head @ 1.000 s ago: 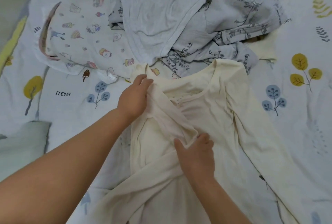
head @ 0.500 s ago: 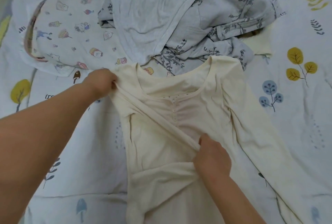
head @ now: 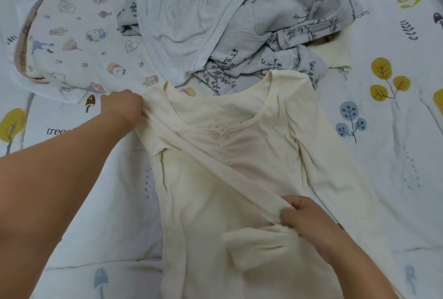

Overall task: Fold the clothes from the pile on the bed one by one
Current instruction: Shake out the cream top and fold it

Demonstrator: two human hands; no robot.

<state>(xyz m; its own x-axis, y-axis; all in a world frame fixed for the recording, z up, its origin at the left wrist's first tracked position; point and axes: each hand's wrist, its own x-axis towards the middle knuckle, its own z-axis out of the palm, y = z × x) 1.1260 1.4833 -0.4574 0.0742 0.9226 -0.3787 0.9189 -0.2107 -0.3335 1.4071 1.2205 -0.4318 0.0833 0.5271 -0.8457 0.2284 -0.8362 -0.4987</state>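
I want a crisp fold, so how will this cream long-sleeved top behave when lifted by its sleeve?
The cream top looks thin and floppy: its sleeve stretches taut between the left hand and right hand, so it likely sags once released. The wrinkled body suggests light fabric that bunches rather than slides when pushed.

The long-sleeved top (head: 211,193) is plain cream with small pale buttons. Beyond it lie a plain light grey garment (head: 187,11), a grey garment with a dark floral print (head: 299,23) and a white one with colourful cartoon figures (head: 72,42). The bed sheet (head: 395,131) is white with yellow and blue trees.
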